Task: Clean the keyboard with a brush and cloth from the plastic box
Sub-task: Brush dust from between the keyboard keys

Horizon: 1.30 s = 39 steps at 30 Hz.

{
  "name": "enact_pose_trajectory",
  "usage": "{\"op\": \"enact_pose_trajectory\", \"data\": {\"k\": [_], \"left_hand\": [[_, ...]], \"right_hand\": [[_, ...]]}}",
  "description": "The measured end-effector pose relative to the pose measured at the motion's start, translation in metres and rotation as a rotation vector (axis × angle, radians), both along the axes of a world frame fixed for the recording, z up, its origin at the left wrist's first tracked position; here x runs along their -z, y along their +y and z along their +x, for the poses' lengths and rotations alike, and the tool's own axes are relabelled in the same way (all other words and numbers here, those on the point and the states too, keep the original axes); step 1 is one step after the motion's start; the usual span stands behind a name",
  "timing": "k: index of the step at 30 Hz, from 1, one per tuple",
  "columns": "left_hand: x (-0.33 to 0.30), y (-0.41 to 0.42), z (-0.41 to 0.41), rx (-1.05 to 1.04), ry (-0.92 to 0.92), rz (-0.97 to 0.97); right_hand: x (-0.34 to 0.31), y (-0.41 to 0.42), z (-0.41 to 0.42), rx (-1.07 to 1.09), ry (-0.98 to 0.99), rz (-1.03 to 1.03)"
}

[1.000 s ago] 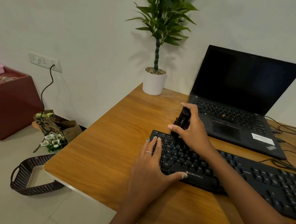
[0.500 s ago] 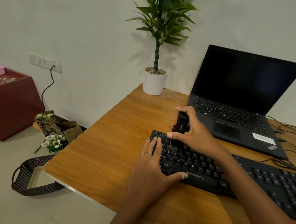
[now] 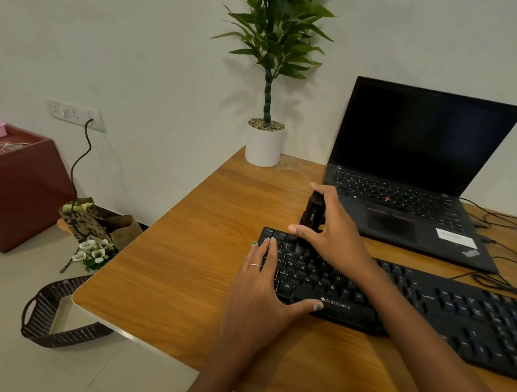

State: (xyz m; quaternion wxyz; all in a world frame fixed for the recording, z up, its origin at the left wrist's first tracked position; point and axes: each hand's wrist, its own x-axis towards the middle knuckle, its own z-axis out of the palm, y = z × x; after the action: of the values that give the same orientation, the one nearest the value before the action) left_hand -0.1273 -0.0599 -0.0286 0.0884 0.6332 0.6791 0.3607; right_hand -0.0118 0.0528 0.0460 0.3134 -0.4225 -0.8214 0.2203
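A: Where does the brush [image 3: 312, 212] sit?

B: In the right hand [image 3: 333, 230], whose grip is clamped round its black body; the bristle end points down and touches the top-left keys of the Zebronics keyboard [image 3: 409, 304].

A: And the keyboard from that grip?

B: Directly beneath it, with its long axis running away to the right and toward the person along the table [image 3: 176, 261]. The unbrushed keys lie that way, so I judge the next stroke goes along that axis.

A: The other hand?

B: The left hand [image 3: 257, 299] lies flat, fingers straight, pressing the keyboard's left end, just beside the grip.

A: Counts?

B: One brush, one keyboard, one ThinkPad laptop [image 3: 416, 171] behind the grip. No cloth or plastic box in view.
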Motion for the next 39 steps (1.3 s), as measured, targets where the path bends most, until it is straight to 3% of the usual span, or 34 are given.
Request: {"op": "enact_pose_trajectory", "data": {"k": [5,9,14,18,22,26,30,34,39], "left_hand": [[0.003,0.002,-0.001,-0.010,-0.002,-0.013],[0.001,0.002,0.001,-0.018,-0.003,-0.007],[0.003,0.004,0.000,-0.019,-0.006,0.001],[0.001,0.003,0.002,-0.016,-0.050,-0.020],[-0.001,0.003,0.002,-0.024,-0.093,-0.062],[-0.003,0.003,0.002,-0.039,-0.105,-0.089],[-0.004,0.004,0.003,-0.042,-0.123,-0.113],[-0.005,0.004,0.002,-0.051,-0.118,-0.129],[-0.004,0.004,0.002,-0.053,-0.122,-0.148]], "right_hand": [[-0.014,0.000,0.001,-0.273,-0.080,-0.197],[-0.007,0.009,0.000,-0.090,-0.059,-0.009],[-0.017,0.006,-0.001,-0.299,-0.108,-0.179],[-0.008,0.008,-0.004,-0.123,-0.085,0.005],[-0.018,0.010,0.002,-0.223,-0.100,-0.138],[-0.011,0.012,0.002,-0.111,-0.086,0.033],[-0.017,0.008,0.002,-0.247,-0.073,-0.131],[-0.008,0.007,-0.001,-0.114,-0.091,0.080],[-0.021,0.007,0.007,-0.283,-0.071,-0.163]]}}
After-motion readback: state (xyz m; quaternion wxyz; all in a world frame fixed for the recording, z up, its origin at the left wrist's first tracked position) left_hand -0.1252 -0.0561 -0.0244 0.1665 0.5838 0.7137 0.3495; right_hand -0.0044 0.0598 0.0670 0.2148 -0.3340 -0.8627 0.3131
